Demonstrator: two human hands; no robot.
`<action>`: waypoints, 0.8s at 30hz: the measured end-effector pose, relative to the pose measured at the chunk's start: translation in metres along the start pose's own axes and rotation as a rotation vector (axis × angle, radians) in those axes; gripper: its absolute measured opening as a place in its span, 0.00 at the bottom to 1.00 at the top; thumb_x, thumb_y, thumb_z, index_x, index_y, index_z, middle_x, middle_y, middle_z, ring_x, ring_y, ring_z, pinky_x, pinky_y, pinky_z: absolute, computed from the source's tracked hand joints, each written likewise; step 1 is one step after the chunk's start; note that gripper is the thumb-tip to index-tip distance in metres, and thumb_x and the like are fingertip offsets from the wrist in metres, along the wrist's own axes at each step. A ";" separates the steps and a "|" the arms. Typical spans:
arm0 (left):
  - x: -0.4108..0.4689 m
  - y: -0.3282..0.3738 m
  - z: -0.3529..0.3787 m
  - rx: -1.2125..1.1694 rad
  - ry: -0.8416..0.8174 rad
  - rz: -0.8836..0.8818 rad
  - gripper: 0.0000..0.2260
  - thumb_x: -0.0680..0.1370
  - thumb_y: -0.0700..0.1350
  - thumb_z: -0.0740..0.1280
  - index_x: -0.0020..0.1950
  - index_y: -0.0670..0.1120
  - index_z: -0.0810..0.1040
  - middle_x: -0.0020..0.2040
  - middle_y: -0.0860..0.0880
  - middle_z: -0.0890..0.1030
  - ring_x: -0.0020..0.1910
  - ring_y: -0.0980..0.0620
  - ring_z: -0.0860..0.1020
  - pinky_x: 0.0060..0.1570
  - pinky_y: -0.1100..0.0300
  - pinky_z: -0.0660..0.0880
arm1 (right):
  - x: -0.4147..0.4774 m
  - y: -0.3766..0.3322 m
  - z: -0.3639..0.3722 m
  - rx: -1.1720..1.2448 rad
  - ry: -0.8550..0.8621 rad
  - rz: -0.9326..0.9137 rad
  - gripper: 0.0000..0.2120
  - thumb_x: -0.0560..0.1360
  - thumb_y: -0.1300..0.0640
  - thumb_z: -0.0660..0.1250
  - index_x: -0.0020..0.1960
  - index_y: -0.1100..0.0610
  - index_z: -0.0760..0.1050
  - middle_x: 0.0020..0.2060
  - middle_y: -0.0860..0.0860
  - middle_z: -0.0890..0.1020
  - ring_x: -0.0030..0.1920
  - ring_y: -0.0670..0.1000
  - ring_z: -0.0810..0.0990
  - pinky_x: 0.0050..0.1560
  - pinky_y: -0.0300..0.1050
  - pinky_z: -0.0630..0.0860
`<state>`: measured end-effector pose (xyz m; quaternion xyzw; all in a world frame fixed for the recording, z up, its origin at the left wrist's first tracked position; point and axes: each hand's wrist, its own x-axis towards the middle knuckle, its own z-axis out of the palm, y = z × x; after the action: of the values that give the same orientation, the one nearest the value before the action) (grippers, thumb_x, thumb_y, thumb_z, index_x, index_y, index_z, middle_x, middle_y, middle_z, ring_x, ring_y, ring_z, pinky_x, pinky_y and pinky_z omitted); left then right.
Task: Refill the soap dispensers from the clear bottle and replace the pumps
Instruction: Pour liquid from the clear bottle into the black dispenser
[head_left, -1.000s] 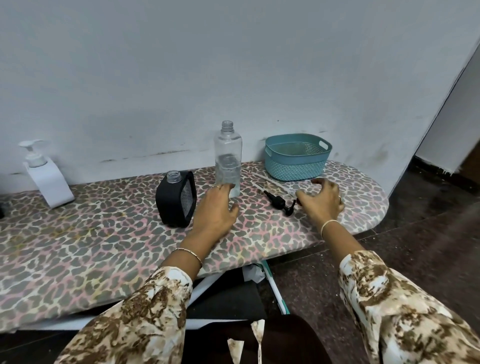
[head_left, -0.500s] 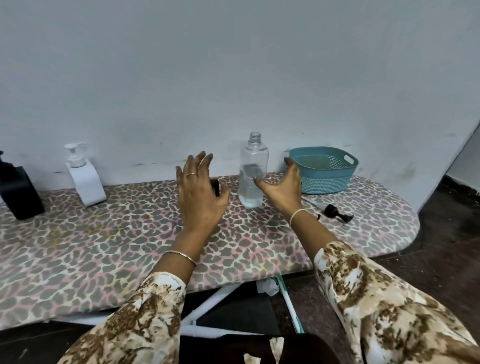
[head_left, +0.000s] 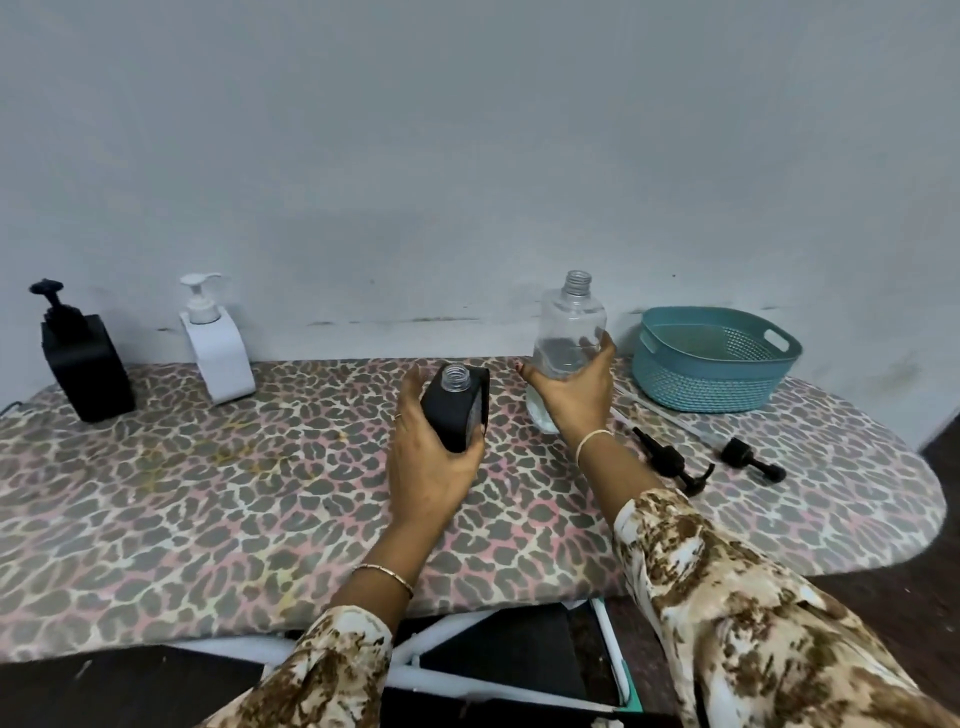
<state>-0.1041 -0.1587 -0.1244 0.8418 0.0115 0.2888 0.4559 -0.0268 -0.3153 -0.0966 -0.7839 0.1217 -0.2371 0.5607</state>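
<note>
Taking 12 o'clock as straight ahead toward the wall (head_left: 467, 156), the left grip (head_left: 431, 457) is wrapped round the open dispenser (head_left: 457, 415), a black squarish one with no pump. The thumb lies across its near right corner and the fingers run up its left side. This dispenser leans, and its bare threaded neck (head_left: 456, 375) points up. Its base is hidden behind the palm, so I cannot tell whether it touches the surface (head_left: 208, 493).

Just at 3 o'clock of it, the right grip (head_left: 571, 400) holds the bottle (head_left: 571, 322) round its lower half. The thumb is on the left side and the fingers curl behind, showing through the clear plastic. The bottle is upright and uncapped, with clear liquid low inside. Its foot is hidden by the hand. Bottle and open dispenser are near each other but apart.

At 4 o'clock of the right grip two black pumps lie flat on the leopard-print surface. The near pump (head_left: 675, 462) and the far pump (head_left: 750, 457) lie side by side, and their thin pale tubes run off toward 10 o'clock.

A teal basket (head_left: 711, 364) sits at 2 o'clock, close to the wall and just beyond the tubes.

Far off at 9 to 10 o'clock, by the wall, stand the black dispenser (head_left: 85, 364) and, to its right, the white dispenser (head_left: 218, 353). Both are upright with pumps fitted, and they stand apart from each other.

Each wrist wears a thin bangle, and the patterned sleeves reach down to the forearms.
</note>
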 end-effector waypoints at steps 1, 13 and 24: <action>-0.002 -0.002 0.002 -0.020 0.008 -0.014 0.42 0.69 0.49 0.76 0.76 0.48 0.57 0.69 0.47 0.72 0.65 0.46 0.74 0.63 0.55 0.73 | 0.000 0.000 0.002 0.004 0.022 0.001 0.49 0.61 0.51 0.81 0.73 0.53 0.56 0.66 0.55 0.73 0.65 0.57 0.72 0.65 0.49 0.70; -0.006 -0.007 0.007 -0.109 0.031 -0.072 0.33 0.69 0.45 0.76 0.70 0.49 0.64 0.60 0.48 0.78 0.53 0.54 0.77 0.52 0.63 0.75 | 0.007 0.001 0.010 0.140 0.141 0.042 0.29 0.64 0.55 0.79 0.63 0.51 0.74 0.58 0.46 0.79 0.54 0.45 0.75 0.53 0.35 0.69; -0.003 -0.008 0.007 -0.109 0.057 -0.094 0.29 0.69 0.44 0.76 0.67 0.47 0.67 0.56 0.50 0.77 0.50 0.55 0.75 0.48 0.62 0.75 | -0.007 -0.006 -0.006 0.156 0.114 0.014 0.27 0.64 0.58 0.79 0.61 0.50 0.76 0.50 0.43 0.79 0.49 0.44 0.77 0.50 0.32 0.71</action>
<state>-0.1009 -0.1599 -0.1347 0.8058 0.0484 0.2913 0.5134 -0.0362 -0.3154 -0.0913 -0.7223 0.1401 -0.2862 0.6137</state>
